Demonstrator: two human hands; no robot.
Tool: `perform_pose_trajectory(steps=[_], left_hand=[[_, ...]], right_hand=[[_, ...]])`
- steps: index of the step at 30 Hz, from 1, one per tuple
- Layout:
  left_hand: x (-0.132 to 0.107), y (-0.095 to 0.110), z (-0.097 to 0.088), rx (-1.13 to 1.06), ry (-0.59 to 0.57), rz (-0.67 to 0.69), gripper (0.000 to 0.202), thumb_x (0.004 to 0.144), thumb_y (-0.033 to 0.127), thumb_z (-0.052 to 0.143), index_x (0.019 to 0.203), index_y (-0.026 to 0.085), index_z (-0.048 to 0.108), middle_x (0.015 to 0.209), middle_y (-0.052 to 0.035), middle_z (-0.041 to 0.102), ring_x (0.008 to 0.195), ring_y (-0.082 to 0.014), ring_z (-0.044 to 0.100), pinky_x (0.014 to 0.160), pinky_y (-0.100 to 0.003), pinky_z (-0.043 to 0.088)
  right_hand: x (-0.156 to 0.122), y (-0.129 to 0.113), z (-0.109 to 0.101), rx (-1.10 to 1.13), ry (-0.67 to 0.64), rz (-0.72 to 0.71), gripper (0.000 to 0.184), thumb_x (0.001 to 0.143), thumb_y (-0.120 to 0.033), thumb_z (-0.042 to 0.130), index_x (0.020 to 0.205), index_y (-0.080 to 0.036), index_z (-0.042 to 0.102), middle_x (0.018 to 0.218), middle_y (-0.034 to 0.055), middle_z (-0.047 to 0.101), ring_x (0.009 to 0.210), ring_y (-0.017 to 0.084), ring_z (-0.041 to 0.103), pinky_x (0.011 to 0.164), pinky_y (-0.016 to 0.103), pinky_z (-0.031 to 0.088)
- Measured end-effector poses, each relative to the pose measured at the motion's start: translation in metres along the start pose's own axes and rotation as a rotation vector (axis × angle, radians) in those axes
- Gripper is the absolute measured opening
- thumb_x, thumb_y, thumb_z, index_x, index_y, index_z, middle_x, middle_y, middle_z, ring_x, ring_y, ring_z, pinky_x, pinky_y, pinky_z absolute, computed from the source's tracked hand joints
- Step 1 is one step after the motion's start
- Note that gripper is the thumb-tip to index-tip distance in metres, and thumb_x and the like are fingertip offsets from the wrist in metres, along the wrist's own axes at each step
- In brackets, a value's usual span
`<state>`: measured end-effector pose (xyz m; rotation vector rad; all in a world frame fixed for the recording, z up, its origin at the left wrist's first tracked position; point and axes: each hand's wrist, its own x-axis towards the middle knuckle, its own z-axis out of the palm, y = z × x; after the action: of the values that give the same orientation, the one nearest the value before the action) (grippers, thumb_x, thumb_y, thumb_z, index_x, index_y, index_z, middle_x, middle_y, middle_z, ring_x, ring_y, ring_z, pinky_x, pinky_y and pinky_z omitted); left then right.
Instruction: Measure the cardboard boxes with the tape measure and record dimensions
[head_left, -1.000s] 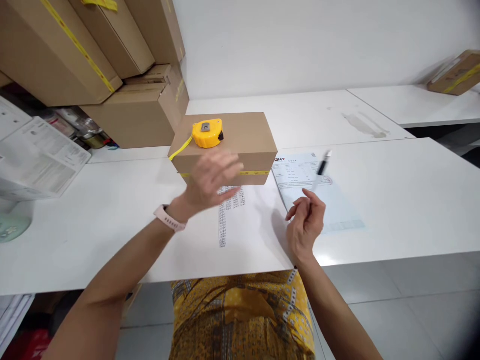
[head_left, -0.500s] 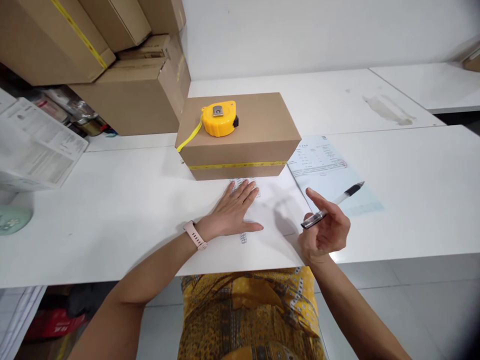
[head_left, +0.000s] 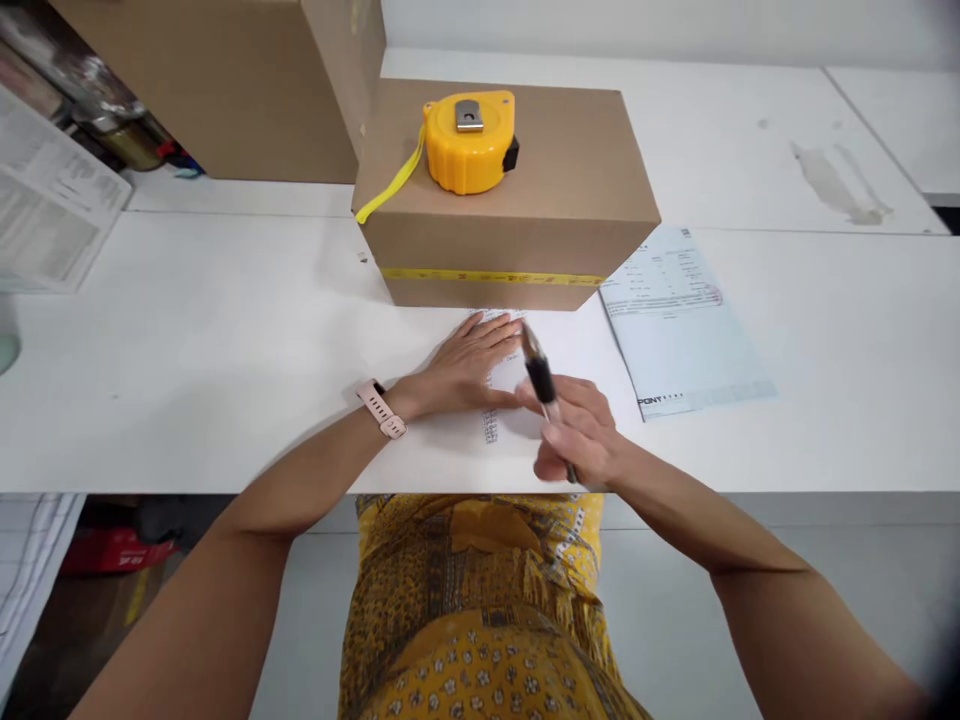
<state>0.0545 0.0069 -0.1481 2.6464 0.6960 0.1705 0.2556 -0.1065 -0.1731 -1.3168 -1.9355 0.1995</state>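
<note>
Head view: my R hand (head_left: 577,432) has the pen (head_left: 541,378), fingers closed round its clear barrel. Black grip + tip stick out past the fingers, pointing away from me twd the cardboard box (head_left: 577,165); the back end pokes out on my side, under the fingers. Pen's a bit blurry, can't tell how high the tip is off the paper. It's just R of my L hand (head_left: 471,364), tip near those fingertips. L hand is palm-down on the white sheet (head_left: 579,345), fingers flat, thumb out to the side, gripping nothing. Small writing (head_left: 490,428) shows round the fingertips & in a narrow column below the thumb. Pale wristband (head_left: 381,408) on L wrist.

Box is on the tabletop (head_left: 187,350), just beyond L fingertips, w/ a yellow tape strip (head_left: 491,276) across its front. Yellow tape measure (head_left: 471,150) lies on top, L of centre, clip up, its yellow strap (head_left: 394,188) running to the box's front L corner. Pale blue form (head_left: 686,355) w/ printed lines lies R of the sheet, nearer R hand than L. Bigger carton (head_left: 225,90) stands behind on the L; white printed box (head_left: 49,190) at far L, cut off by the frame edge.
</note>
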Motion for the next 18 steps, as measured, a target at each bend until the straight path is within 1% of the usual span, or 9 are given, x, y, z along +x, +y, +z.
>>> perform_pose_trajectory(steps=[2,3,6,8,11,12,14,16,18], left_hand=[[0.0,-0.004,-0.001,-0.017,0.0,0.003,0.076,0.093,0.063,0.062,0.154,0.02,0.046,0.166,-0.0117,0.039,0.157,-0.0276,0.029,0.131,-0.047,0.013],[0.0,-0.006,-0.002,-0.031,-0.002,0.003,0.078,0.091,0.064,0.064,0.154,0.021,0.047,0.166,-0.0109,0.039,0.157,-0.0278,0.03,0.131,-0.047,0.014],[0.0,-0.01,-0.002,-0.077,0.005,0.008,0.081,0.087,0.066,0.07,0.153,0.024,0.048,0.166,-0.0087,0.039,0.155,-0.028,0.033,0.131,-0.048,0.015],[-0.001,-0.009,-0.003,-0.099,0.021,0.012,0.082,0.086,0.067,0.07,0.154,0.025,0.048,0.166,-0.0085,0.04,0.155,-0.0277,0.033,0.131,-0.049,0.014],[-0.001,-0.008,-0.003,-0.126,0.03,0.003,0.088,0.084,0.068,0.072,0.155,0.024,0.046,0.165,-0.0095,0.041,0.155,-0.028,0.034,0.131,-0.048,0.015],[-0.001,-0.008,-0.003,-0.132,0.031,-0.003,0.091,0.083,0.069,0.073,0.156,0.024,0.045,0.165,-0.01,0.041,0.154,-0.0283,0.035,0.131,-0.048,0.015],[-0.001,-0.009,-0.002,-0.141,0.032,-0.007,0.092,0.083,0.07,0.072,0.157,0.024,0.044,0.165,-0.0102,0.041,0.154,-0.0285,0.036,0.131,-0.048,0.015],[0.0,-0.01,-0.001,-0.146,0.033,-0.001,0.091,0.084,0.07,0.071,0.157,0.025,0.043,0.165,-0.0098,0.04,0.154,-0.029,0.035,0.131,-0.049,0.015],[0.001,-0.012,0.0,-0.152,0.032,0.007,0.091,0.083,0.071,0.071,0.157,0.025,0.044,0.165,-0.0101,0.04,0.155,-0.0298,0.035,0.131,-0.05,0.016]], right_hand=[[0.015,0.0,-0.003,0.02,-0.042,-0.144,0.047,0.082,-0.078,0.057,0.077,-0.031,0.062,0.08,0.0037,0.066,0.087,0.023,0.066,0.077,0.042,0.058],[0.02,0.0,-0.005,0.027,-0.009,-0.211,0.046,0.084,-0.076,0.057,0.076,-0.031,0.061,0.077,0.0027,0.064,0.083,0.023,0.064,0.077,0.042,0.057],[0.023,-0.001,-0.009,0.02,0.244,-0.326,0.039,0.095,-0.062,0.049,0.073,-0.031,0.059,0.067,0.0006,0.056,0.074,0.02,0.059,0.073,0.04,0.055],[0.022,-0.002,-0.007,-0.017,0.312,-0.292,0.042,0.1,-0.058,0.035,0.081,-0.031,0.062,0.07,0.0018,0.058,0.075,0.021,0.061,0.072,0.041,0.054],[0.023,-0.005,-0.002,-0.063,0.244,-0.117,0.059,0.099,-0.063,0.017,0.103,-0.029,0.065,0.084,0.0072,0.065,0.089,0.026,0.065,0.08,0.048,0.055],[0.023,-0.006,0.0,-0.063,0.226,-0.081,0.061,0.098,-0.064,0.017,0.107,-0.028,0.065,0.088,0.0085,0.066,0.093,0.028,0.066,0.083,0.05,0.054],[0.026,-0.006,0.002,-0.047,0.223,-0.078,0.051,0.096,-0.064,0.029,0.105,-0.028,0.065,0.09,0.0083,0.066,0.094,0.028,0.065,0.082,0.05,0.054],[0.027,-0.006,0.002,-0.049,0.234,-0.107,0.034,0.094,-0.057,0.045,0.093,-0.028,0.064,0.084,0.0056,0.063,0.084,0.025,0.063,0.076,0.045,0.053],[0.028,-0.006,0.001,-0.056,0.243,-0.11,0.025,0.093,-0.047,0.052,0.081,-0.027,0.062,0.075,0.0034,0.058,0.076,0.023,0.059,0.072,0.043,0.051]])
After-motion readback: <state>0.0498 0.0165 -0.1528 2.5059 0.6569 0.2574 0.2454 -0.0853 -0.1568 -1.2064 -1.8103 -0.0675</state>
